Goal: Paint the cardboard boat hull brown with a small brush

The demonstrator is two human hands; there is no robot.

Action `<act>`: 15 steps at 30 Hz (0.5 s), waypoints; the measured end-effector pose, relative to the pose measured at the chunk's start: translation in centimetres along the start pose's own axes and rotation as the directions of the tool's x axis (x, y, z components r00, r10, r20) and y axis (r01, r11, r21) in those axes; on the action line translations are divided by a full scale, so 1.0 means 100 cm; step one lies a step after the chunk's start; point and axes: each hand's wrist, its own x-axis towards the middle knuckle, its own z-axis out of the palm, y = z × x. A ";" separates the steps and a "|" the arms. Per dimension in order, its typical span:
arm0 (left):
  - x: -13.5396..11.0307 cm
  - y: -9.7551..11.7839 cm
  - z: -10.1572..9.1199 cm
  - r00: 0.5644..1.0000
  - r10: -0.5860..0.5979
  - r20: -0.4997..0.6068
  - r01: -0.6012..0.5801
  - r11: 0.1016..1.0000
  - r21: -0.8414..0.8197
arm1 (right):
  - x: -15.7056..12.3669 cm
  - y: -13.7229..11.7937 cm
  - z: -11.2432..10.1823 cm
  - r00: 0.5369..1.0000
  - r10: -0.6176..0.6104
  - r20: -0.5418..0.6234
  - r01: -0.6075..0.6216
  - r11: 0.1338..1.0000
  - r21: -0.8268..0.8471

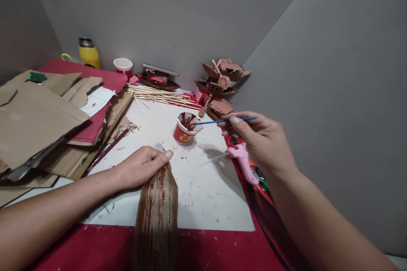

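Note:
My left hand [149,166] is closed on the far end of a long ridged strip [160,216], its thumb stretched along the top. The strip is tan, with reddish-brown paint streaked over it, and looks like corrugated cardboard, though I cannot be sure. Between the thumb and fingers of my right hand [263,137] is a thin blue paintbrush [214,122]. Its far end dips into a red and white paper cup [185,137] smeared inside with brown paint, so the bristles are hard to make out. Below the right hand lies a pink glue gun [242,161], nozzle pointing left.
Torn cardboard sheets [41,123] are piled at the left. Thin wooden sticks [162,95] lie at the back, near a brown model boat [157,79] and stacked boats [222,78]. A yellow bottle [89,54] and another paper cup [123,67] stand against the wall.

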 end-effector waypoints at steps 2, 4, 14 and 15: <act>0.000 -0.001 0.000 1.000 0.002 -0.003 -0.002 1.000 0.009 | 0.002 -0.002 0.006 0.998 0.016 0.068 -0.015 1.000 -0.018; 0.000 -0.002 0.000 1.000 0.006 -0.003 -0.006 1.000 0.012 | 0.005 -0.004 0.014 0.988 0.043 0.151 -0.039 0.999 -0.032; 0.000 -0.001 -0.001 1.000 0.001 0.015 -0.001 1.000 0.000 | 0.007 0.003 0.008 0.998 0.070 -0.007 -0.069 0.994 0.088; 0.000 -0.001 -0.001 1.000 -0.002 0.014 0.002 1.000 -0.001 | 0.005 0.005 0.005 0.996 0.074 -0.045 -0.069 0.992 0.108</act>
